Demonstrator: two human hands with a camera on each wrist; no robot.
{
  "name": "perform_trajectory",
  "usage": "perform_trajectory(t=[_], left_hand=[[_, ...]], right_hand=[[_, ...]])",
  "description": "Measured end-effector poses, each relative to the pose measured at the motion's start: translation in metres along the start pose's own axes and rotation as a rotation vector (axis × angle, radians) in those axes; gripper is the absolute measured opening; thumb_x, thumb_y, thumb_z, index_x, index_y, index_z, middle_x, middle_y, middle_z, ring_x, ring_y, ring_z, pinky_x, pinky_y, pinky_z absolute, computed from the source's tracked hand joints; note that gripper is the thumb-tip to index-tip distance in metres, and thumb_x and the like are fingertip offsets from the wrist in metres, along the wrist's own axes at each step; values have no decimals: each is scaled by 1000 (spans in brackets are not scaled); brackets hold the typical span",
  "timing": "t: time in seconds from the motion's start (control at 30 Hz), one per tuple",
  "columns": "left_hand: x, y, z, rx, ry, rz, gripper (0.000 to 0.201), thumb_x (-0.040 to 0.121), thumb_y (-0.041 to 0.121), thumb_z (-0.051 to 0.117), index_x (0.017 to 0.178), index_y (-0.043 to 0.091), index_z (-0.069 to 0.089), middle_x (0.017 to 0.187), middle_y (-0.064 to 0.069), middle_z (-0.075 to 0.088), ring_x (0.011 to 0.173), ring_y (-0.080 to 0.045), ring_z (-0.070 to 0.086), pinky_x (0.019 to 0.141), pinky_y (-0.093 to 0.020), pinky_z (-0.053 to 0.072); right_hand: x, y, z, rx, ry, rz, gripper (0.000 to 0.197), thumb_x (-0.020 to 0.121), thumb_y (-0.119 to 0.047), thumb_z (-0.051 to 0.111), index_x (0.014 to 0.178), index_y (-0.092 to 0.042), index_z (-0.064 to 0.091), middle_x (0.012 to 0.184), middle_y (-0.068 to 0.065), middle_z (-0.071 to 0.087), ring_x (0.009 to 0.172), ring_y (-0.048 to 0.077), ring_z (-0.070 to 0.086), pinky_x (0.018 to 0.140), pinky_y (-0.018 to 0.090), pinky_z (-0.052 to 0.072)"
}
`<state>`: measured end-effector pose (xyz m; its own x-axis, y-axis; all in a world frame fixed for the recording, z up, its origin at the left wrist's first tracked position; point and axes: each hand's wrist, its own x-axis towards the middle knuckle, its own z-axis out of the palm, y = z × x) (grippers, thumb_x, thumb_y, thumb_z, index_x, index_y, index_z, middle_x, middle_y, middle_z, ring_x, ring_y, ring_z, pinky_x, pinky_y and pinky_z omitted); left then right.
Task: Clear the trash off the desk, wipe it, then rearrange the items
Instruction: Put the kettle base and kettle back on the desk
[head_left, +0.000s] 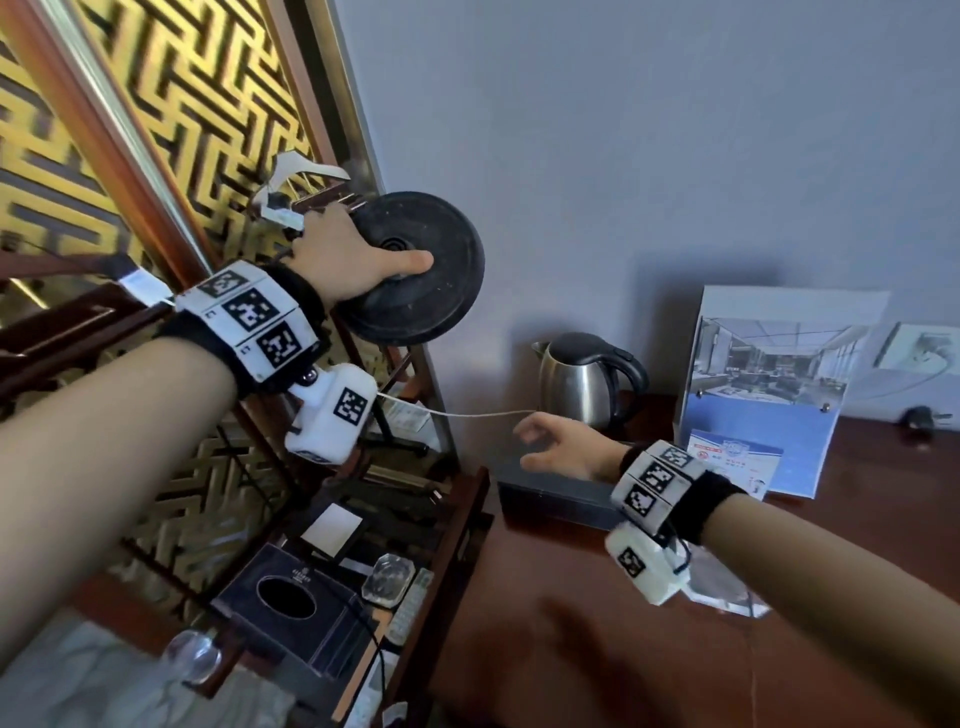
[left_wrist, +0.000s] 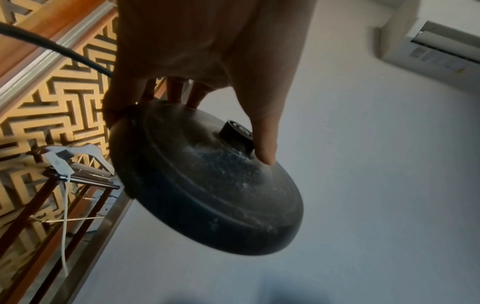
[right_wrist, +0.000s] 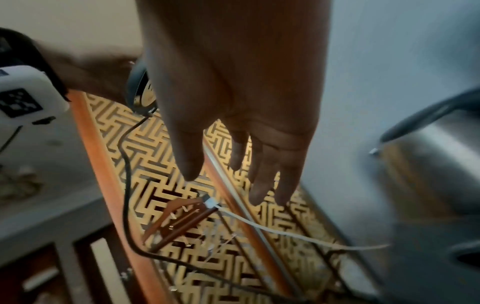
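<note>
My left hand (head_left: 358, 249) holds a round black kettle base (head_left: 415, 270) up in the air beside the wall, thumb on its top near the centre stud, fingers under the rim. In the left wrist view the black kettle base (left_wrist: 207, 185) looks dusty and tilted, and its black cord (left_wrist: 52, 47) trails away. A steel kettle (head_left: 582, 379) stands on the dark wooden desk (head_left: 571, 649) near the wall. My right hand (head_left: 556, 447) hovers open in front of the kettle, empty, fingers relaxed. In the right wrist view the right hand (right_wrist: 233, 164) hangs above a white cable (right_wrist: 285, 230).
A framed picture stand (head_left: 769, 395) leans on the wall at the desk's back. A dark flat box (head_left: 550, 499) lies at the desk's left edge. Left of the desk a wooden rack (head_left: 405, 545) holds a black tissue box (head_left: 291, 608), glass ashtray (head_left: 389, 579) and remote (head_left: 410, 608).
</note>
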<state>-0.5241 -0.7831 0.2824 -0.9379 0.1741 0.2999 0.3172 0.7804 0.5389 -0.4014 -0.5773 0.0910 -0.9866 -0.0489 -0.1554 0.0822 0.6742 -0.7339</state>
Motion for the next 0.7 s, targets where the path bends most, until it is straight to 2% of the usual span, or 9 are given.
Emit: perform_trajectory(t=[0.1,0.2,0.27,0.33,0.43,0.57,0.7], left_hand=[[-6,5,-20,-11,21,15,133,21,91,62,127,11,52,128,-9,55,115,-27,54,97,-45,48],[-11,9,-37,-51,63,0,104,42,73,74,122,10,53,127,-10,53,115,-26,53,98,-44,47],[-14,12,-48,-114,62,-8,92,44,68,75,113,10,56,123,-8,57,111,-24,55,96,-42,49],[-17,13,-58,-158,80,-24,101,37,70,72,117,10,57,119,-6,60,107,-22,58,93,-41,51],[-21,15,-70,-186,104,-46,100,44,68,77,123,11,53,119,-5,59,106,-22,59,92,-41,51],[-22,16,-85,-255,117,-52,123,20,81,73,123,16,56,117,-3,61,101,-20,62,86,-40,54],[-30,24,-101,-293,117,-28,112,29,72,74,122,14,56,115,-2,62,100,-19,63,84,-38,55]], right_hand=[[30,-58,32,102,-141,-85,57,86,-18,66,137,-14,40,138,7,46,121,16,47,96,20,35],[47,-97,65,111,-247,-151,68,87,-20,66,145,-22,30,148,4,35,129,18,41,95,17,31],[53,-115,80,124,-314,-199,69,88,-18,65,146,-26,28,148,5,36,133,20,39,97,19,31],[57,-130,92,145,-384,-233,71,87,-13,65,146,-26,29,143,10,45,131,24,42,101,21,32],[65,-141,109,62,-454,-306,71,83,-12,69,144,-27,35,144,8,44,131,26,43,109,35,34],[69,-141,129,-109,-524,-327,72,88,-18,65,148,-26,26,153,3,28,138,21,31,111,36,30],[69,-141,146,-72,-521,-318,71,91,-23,61,149,-25,21,154,3,27,139,21,29,111,36,28]])
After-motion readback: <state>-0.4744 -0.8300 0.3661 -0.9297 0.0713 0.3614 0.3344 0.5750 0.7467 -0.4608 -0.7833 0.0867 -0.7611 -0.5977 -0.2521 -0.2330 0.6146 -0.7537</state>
